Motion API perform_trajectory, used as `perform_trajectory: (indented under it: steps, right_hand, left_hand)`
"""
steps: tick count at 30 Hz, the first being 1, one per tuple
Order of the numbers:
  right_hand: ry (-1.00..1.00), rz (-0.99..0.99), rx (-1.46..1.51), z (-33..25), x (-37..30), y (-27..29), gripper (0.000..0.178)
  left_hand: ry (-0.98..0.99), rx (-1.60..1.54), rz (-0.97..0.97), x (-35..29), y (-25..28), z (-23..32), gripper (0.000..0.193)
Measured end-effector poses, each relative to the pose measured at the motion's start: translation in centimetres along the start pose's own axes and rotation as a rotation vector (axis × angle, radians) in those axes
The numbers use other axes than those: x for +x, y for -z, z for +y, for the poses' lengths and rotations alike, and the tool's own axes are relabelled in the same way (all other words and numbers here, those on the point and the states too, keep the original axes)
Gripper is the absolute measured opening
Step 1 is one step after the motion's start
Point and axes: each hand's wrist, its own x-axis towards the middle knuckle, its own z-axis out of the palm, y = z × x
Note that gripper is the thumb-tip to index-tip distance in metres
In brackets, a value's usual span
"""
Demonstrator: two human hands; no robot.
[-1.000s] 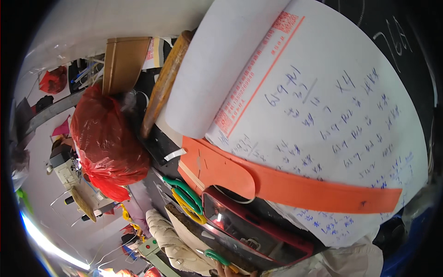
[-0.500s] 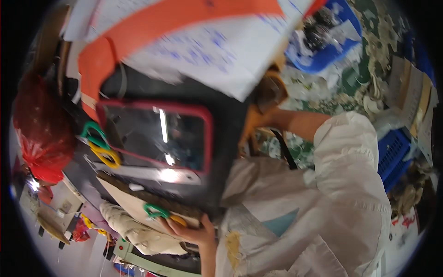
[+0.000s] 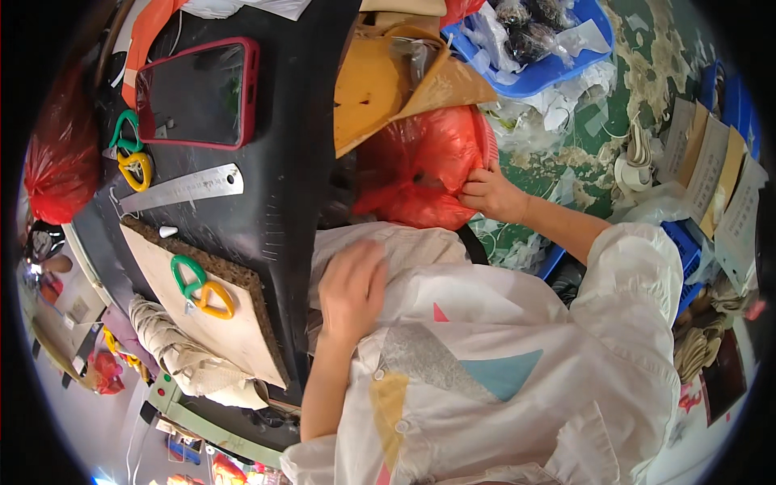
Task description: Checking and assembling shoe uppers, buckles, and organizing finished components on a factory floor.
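Note:
My right hand has its fingers closed on the edge of a red plastic bag, which lines a pink-rimmed container beside the table. Above my lap, my left hand is slightly smeared by motion; its fingers look extended, with nothing visible in them. A yellow-brown sheet of material partly covers the bag's far side. Nearest my left hand on the table are green-and-orange-handled scissors, lying on a pale board.
On the black table lie a red-cased phone, a metal ruler and green-and-yellow scissors. A blue basin of wrapped items stands on the scrap-littered floor. Rolled cloth sits by the board.
My left hand has moved from the scissors on the board to above my lap. My right hand has come to the red bag's edge. The view has shifted, with white paper mostly out of sight.

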Motion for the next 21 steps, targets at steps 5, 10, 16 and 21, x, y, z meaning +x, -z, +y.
perform_trajectory:
  steps: [5,10,16,21]
  right_hand:
    - [0.003,0.059,-0.006,-0.3,-2.3,0.9,0.027]
    - [0.039,0.076,-0.003,0.3,-2.7,2.1,0.029]
    - [0.095,0.016,0.039,2.1,-3.5,3.7,0.028]
    - [0.117,-0.054,0.062,2.4,-3.1,6.9,0.025]
  left_hand:
    - [0.253,-0.069,-0.026,3.9,-6.4,-6.1,0.028]
    - [0.272,0.198,-0.241,5.9,-11.4,-8.9,0.031]
    - [0.710,-0.101,-0.759,7.9,-10.5,-8.1,0.037]
    - [0.424,0.060,-0.162,5.9,-12.4,-11.1,0.039]
